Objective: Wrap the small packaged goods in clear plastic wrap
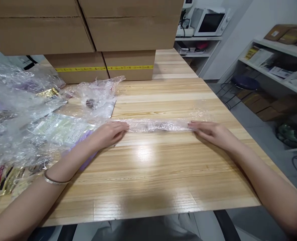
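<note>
A: Where does the rolled plastic strip (160, 126) lie?

B: Flat on the wooden table (163, 174), at centre, running from 9 to 3 o'clock.

A: And the hands?

B: The left hand (110, 133) presses its 9 o'clock end, the right hand (211, 132) its 3 o'clock end; fingers flat, loosely extended. Loose packaging (25, 113) lies at 9 o'clock, cardboard boxes (105, 63) at 12.

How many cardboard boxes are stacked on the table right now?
4. Two lower boxes with yellow tape stand side by side at the far edge, left and right. Two larger boxes sit on top, left and right. More may be hidden behind them.
</note>
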A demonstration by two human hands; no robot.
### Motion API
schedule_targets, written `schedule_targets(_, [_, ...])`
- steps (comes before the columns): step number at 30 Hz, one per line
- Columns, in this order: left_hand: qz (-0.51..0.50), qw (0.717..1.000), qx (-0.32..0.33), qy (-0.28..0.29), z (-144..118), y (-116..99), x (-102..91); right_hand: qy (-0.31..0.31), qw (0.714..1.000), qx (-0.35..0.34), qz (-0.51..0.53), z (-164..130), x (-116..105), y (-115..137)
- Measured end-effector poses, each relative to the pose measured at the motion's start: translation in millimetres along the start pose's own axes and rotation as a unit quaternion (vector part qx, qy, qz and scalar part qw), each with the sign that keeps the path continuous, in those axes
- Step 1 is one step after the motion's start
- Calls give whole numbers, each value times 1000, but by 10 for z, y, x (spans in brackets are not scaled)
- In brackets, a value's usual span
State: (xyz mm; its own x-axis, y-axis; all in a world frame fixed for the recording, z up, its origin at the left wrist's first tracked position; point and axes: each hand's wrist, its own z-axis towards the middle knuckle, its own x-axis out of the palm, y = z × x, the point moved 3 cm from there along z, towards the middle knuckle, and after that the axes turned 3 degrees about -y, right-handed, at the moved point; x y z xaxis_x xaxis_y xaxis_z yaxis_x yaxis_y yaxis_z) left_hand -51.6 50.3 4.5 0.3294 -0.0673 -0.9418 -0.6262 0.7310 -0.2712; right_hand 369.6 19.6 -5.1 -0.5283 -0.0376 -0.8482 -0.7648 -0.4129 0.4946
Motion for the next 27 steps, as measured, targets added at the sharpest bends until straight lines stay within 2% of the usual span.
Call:
schedule_targets(4, [-45, 995, -78, -41, 8, 121, -86, -123, 983, 120, 70, 68, -29, -184])
schedule_targets(7, [-66, 990, -113, -61, 65, 147, -98, -132, 969, 189, 93, 121, -10, -269])
schedule_targets(10, [-12, 992, -115, -54, 136, 152, -22, -109, 970, 216, 7, 155, -1, -276])
schedule_targets(13, [93, 990, -86, -61, 170, 107, 35, -166, 953, 203, -148, 152, -68, -211])
schedule_targets(15, [158, 981, -62, -96, 159, 18, 15, -177, 939, 221, -194, 126, -96, -189])
schedule_targets(17, [193, 973, -9, -129, 127, -147, -22, -127, 940, 255, -187, 96, -89, -206])
schedule_targets(20, [173, 976, 80, -109, 61, -483, -15, -53, 949, 285, -122, 62, -91, -245])
schedule_targets(22, [138, 986, 66, -71, 23, -685, 24, -31, 945, 319, -64, 56, -137, -255])
schedule_targets(24, [126, 991, 12, -41, -4, -834, 66, -24, 936, 349, -25, 75, -220, -215])
schedule_targets(27, [129, 990, -57, -12, -25, -943, 118, -59, 942, 329, -33, 180, -393, 1])
